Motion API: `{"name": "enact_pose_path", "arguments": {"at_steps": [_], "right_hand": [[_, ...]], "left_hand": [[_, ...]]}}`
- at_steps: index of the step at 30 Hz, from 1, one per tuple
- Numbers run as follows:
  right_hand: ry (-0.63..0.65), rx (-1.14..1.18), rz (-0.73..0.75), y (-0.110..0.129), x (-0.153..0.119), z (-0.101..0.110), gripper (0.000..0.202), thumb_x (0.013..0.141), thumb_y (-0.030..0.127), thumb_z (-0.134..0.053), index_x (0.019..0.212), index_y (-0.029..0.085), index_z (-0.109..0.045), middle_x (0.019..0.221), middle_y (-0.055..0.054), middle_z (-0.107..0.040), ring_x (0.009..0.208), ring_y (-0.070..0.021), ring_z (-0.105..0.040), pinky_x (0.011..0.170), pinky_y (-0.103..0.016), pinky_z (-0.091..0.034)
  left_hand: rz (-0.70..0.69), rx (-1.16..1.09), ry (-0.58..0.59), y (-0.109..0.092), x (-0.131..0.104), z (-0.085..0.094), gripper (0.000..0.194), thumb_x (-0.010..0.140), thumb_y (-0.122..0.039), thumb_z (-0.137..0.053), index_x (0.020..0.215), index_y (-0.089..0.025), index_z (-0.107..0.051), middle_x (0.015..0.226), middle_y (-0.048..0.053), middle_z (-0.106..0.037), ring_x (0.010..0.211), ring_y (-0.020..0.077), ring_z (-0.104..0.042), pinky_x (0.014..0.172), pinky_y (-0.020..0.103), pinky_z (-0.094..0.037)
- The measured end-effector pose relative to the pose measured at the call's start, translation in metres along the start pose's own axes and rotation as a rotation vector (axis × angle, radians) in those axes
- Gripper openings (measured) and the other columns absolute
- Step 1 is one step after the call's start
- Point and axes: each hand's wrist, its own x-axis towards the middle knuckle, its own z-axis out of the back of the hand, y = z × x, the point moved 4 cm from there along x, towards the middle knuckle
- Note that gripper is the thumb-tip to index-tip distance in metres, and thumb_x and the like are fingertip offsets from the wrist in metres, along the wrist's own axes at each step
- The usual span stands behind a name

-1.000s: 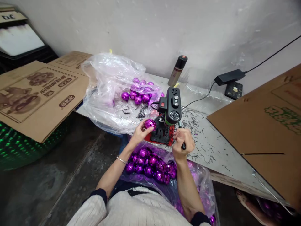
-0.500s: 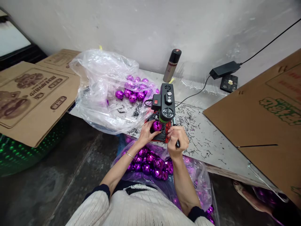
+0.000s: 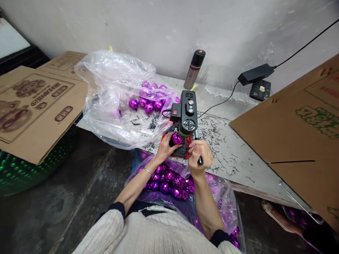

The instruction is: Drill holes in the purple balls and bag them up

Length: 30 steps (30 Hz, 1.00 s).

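Your lap bag (image 3: 226, 197) holds balls (image 3: 178, 181) close, seemingly for easy reach. At the black press (image 3: 189, 111), your right hand (image 3: 203, 153) closes round the lever (image 3: 200, 161); your left hand (image 3: 164, 148), curled partway, grips one purple ball (image 3: 177, 138) at its front, probably steadying it.

Can (image 3: 194, 69) behind press (image 3: 188, 113), plastic bag (image 3: 100, 76) left, cardboard (image 3: 288, 137) right

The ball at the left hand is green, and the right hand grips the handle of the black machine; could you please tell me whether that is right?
Not quite: the head view shows that the ball at the left hand is purple, not green. The right hand does grip the handle of the black machine.
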Motion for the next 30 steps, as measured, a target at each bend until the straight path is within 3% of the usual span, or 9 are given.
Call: {"name": "enact_pose_path", "arguments": {"at_steps": [10,18,30], "right_hand": [[0.001,0.008,-0.007,0.001,0.000,0.000,0.024,0.096,0.009,-0.045,0.075,0.021,-0.051,0.070,0.001,-0.057,0.067,-0.0124,-0.058,0.063,-0.028,-0.045],[-0.006,0.002,-0.010,0.002,0.000,0.000,0.024,0.096,0.010,-0.045,0.075,0.021,-0.052,0.068,0.001,-0.057,0.066,-0.0130,-0.058,0.062,-0.028,-0.045],[-0.044,-0.004,0.043,-0.021,-0.036,-0.008,0.028,0.102,0.023,-0.040,0.076,0.021,-0.052,0.074,0.000,-0.059,0.063,-0.0122,-0.057,0.067,-0.031,-0.049]], "left_hand": [[-0.015,-0.022,0.075,-0.004,0.001,0.003,0.070,0.084,-0.050,-0.076,0.141,-0.018,-0.051,0.140,0.017,-0.061,0.133,0.0310,-0.056,0.115,0.048,-0.044],[-0.004,-0.015,0.125,-0.006,0.001,0.003,0.062,0.086,-0.047,-0.074,0.140,-0.021,-0.056,0.139,0.014,-0.064,0.133,0.0298,-0.059,0.122,0.052,-0.035],[0.005,-0.060,0.102,0.007,0.000,-0.003,0.066,0.082,-0.051,-0.078,0.138,-0.020,-0.058,0.136,0.014,-0.067,0.130,0.0302,-0.062,0.123,0.056,-0.033]]}}
